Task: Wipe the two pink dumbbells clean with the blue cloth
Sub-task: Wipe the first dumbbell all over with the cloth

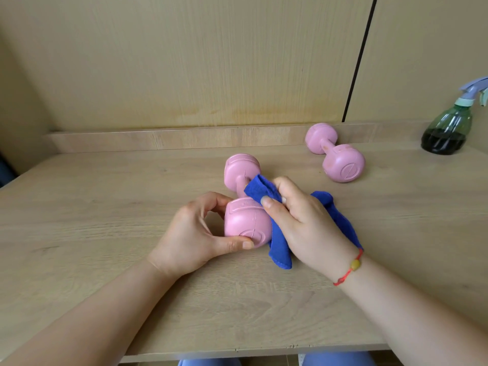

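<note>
A pink dumbbell (245,220) lies on the wooden table (105,220), one end pointing toward me. My left hand (195,233) grips its near head, thumb on the end face and fingers curled over the left side. My right hand (303,223) holds the blue cloth (261,190), bunched against the handle and the top of the near head. More of the cloth hangs below and behind that hand. A second pink dumbbell (336,154) lies apart at the back right, untouched.
A green spray bottle (449,130) with dark liquid and a lilac trigger stands at the far right by the wall. A low wooden ledge (158,140) runs along the back. The table's front edge (237,350) is close to my body.
</note>
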